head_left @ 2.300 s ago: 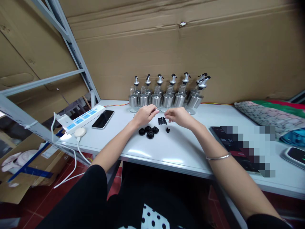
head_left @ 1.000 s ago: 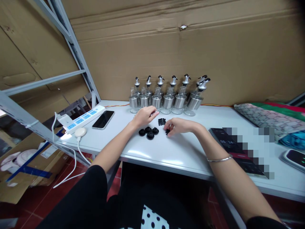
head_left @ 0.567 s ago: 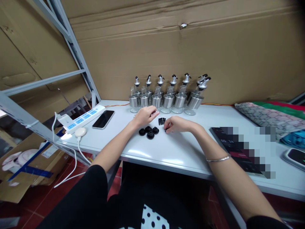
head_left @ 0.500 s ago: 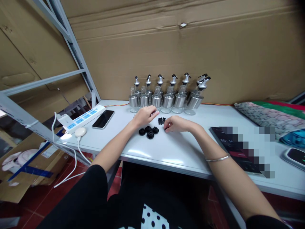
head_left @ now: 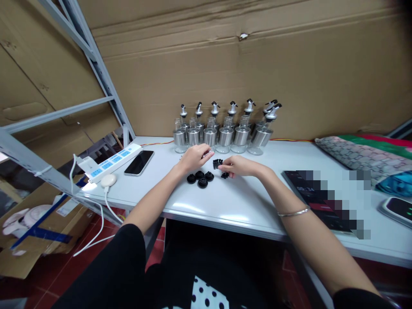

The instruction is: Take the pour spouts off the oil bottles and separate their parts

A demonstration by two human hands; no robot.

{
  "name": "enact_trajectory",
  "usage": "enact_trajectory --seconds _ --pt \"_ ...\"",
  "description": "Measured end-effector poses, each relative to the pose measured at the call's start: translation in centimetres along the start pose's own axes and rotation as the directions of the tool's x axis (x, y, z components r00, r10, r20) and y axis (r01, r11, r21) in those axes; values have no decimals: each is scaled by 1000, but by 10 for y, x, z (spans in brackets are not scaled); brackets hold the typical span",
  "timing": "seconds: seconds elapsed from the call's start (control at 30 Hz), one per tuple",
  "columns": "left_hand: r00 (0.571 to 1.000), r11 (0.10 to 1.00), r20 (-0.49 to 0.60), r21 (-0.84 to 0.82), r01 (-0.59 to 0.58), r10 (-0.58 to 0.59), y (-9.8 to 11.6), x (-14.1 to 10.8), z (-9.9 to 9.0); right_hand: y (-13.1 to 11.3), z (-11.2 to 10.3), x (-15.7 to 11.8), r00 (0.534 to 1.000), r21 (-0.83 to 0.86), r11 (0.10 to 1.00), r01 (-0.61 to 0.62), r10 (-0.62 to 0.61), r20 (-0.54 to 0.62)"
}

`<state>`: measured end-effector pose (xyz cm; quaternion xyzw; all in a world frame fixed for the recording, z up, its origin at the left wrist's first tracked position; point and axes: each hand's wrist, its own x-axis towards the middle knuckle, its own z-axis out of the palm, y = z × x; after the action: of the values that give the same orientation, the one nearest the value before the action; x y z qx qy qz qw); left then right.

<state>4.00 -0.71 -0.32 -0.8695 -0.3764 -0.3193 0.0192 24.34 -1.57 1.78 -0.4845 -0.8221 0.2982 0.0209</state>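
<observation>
My left hand (head_left: 195, 157) hovers over the table in front of the bottles, its fingers curled together with something small and pale at the tips; what it is I cannot make out. My right hand (head_left: 237, 166) has its thumb and fingers pinched at a tight row of small black parts (head_left: 216, 164). Whether a part is between those fingertips is hidden. Beneath that hand lie a few more black pieces (head_left: 224, 175). Several round black stoppers (head_left: 202, 183) sit grouped on the table below my left hand.
Several glass-and-steel bottles (head_left: 226, 137) line the back, the rear ones topped with pourers (head_left: 215, 108). A phone (head_left: 139, 162) and power strip (head_left: 116, 161) lie left; a tablet (head_left: 309, 193) and patterned bag (head_left: 347, 156) lie right. A metal shelf frame (head_left: 96, 64) stands left.
My right hand has shifted slightly, its fingertips rising from the table toward the row of black parts, and black pieces below it now show. My left hand stays nearly still.
</observation>
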Motion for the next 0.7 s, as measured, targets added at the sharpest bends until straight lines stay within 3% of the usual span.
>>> enact_trajectory --seconds 0.2,0.7 --pt "1000 1000 17 2 12 -12 1 0 1 -2 2 1 999 57 998 -10 8 44" --pt "1000 1000 22 -4 19 -19 0 0 1 -1 8 6 999 92 995 37 -36 -6"
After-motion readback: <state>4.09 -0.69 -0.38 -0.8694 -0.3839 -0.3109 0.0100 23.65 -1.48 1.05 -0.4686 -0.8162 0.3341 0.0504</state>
